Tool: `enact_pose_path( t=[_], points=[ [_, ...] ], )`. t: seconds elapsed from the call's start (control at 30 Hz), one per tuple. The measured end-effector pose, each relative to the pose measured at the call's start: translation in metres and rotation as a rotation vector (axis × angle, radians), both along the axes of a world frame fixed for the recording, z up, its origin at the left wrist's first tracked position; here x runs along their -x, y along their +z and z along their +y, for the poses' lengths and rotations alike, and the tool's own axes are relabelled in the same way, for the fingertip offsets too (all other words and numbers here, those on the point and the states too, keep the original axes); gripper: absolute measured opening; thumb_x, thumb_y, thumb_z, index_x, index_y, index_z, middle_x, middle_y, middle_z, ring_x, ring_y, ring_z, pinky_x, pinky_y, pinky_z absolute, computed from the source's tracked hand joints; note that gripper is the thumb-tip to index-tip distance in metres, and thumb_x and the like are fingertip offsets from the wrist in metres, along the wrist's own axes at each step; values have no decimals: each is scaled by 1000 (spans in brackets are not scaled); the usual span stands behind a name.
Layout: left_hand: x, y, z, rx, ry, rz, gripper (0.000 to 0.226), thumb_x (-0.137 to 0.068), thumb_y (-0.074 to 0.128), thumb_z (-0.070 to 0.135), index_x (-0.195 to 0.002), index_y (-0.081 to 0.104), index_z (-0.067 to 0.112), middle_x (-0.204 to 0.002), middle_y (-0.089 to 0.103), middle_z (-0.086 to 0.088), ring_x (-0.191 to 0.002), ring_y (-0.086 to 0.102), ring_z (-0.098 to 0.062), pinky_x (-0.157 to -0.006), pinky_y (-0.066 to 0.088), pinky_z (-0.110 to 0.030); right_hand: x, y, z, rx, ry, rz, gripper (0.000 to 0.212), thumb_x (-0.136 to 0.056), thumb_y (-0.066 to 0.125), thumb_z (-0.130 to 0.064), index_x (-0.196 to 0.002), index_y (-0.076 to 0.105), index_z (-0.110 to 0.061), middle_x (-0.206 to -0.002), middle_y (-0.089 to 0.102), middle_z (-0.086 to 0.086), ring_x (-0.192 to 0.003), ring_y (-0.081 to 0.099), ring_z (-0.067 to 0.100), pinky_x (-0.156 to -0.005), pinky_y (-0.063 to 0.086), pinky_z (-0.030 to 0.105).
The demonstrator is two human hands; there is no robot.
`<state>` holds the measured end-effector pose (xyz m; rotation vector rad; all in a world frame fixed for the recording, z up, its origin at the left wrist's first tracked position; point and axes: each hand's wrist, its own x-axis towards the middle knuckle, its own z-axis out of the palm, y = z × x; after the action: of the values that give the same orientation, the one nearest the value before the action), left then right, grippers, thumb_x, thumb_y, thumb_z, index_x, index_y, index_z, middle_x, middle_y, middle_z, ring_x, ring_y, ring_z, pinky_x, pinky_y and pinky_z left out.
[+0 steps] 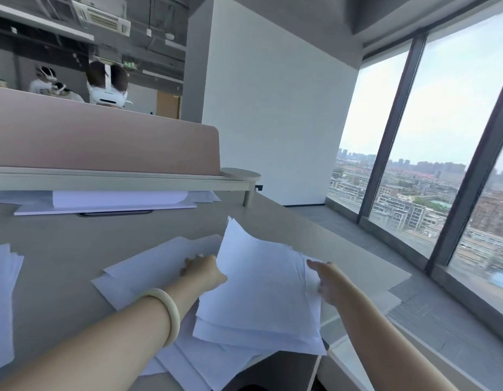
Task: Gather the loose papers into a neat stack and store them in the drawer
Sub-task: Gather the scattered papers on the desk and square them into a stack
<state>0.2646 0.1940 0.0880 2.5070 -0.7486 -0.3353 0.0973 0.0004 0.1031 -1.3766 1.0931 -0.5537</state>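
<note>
Sheaf of papers tilts between two hands: right hand pinches its right edge; left hand, grip unclear, lies nearer the loose sheets leftward.

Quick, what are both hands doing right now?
Left hand: partly hidden behind the raised sheaf of white paper sheets; cannot be told.
Right hand: holding that sheaf's right edge.

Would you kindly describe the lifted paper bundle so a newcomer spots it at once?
From the big windows, come left to the grey desk. Between the left hand and right hand, one bundle of white sheets tilts up, while neighbouring sheets lie flat.
</note>
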Motion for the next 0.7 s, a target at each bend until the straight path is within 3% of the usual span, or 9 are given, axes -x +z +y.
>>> enact_pose_path(
  t=[0.1,0.13,0.23,0.3,0.4,0.5,0.6,0.63,0.7],
  points=[
    [5,-3,-7,-78,-2,-26,40,-84,51,40,-116,49,17,-125,48,-5,-120,41,-29,-81,34,-30,13,6,1,-77,30,-56,52,-95,56,-18,-141,36,-5,-142,40,12,-128,44,30,-106,36,39],
    [6,-1,-7,-59,-7,-11,37,-83,51,40,-112,49,17,-123,51,-4,-118,43,-28,-83,35,-30,18,10,5,-91,44,-61,48,-96,56,-17,-139,39,-8,-148,35,12,-126,43,27,-103,37,38],
    [8,4,-9,-3,-63,65,25,-85,52,34,-102,54,17,-107,61,0,-102,54,-23,-85,40,-28,24,16,11,-157,75,-66,40,-96,55,-18,-133,41,-17,-153,27,9,-102,46,21,-85,35,35],
    [7,4,-10,83,-88,143,31,-82,59,31,-106,61,11,-107,66,-3,-101,61,-21,-89,46,-29,23,18,11,-183,71,-34,41,-94,57,-19,-133,41,-16,-152,27,9,-86,52,22,-79,39,37],
    [7,4,-6,152,-116,217,39,-78,67,31,-109,61,9,-112,67,-5,-106,62,-23,-96,48,-34,22,16,13,-153,55,41,52,-92,61,-20,-137,37,-10,-136,38,12,-82,50,26,-68,42,39],
    [5,3,0,197,-104,231,38,-82,65,31,-112,56,9,-117,62,-8,-112,58,-25,-90,44,-30,22,13,16,-33,-2,169,40,-90,64,-19,-120,42,-4,-109,45,10,-89,45,26,-74,42,36],
    [4,5,14,-75,-65,3,60,-85,53,49,-132,42,12,-140,42,-7,-130,40,-29,-99,37,-34,9,-13,-10,183,52,277,102,-50,81,-32,-136,38,3,-119,58,17,-103,56,28,-91,44,36],
    [2,2,18,-175,-78,-38,69,-84,48,57,-136,38,13,-146,36,-7,-134,34,-31,-105,35,-38,1,-27,-30,204,71,305,112,-41,82,-31,-138,37,3,-117,60,17,-103,58,28,-92,45,36],
    [0,-5,23,-259,-124,-56,79,-81,41,69,-136,38,13,-151,30,-7,-140,24,-31,-110,29,-44,-6,-12,-16,195,117,309,100,-55,85,-21,-139,38,5,-125,57,18,-107,57,28,-87,42,31]
  ],
)
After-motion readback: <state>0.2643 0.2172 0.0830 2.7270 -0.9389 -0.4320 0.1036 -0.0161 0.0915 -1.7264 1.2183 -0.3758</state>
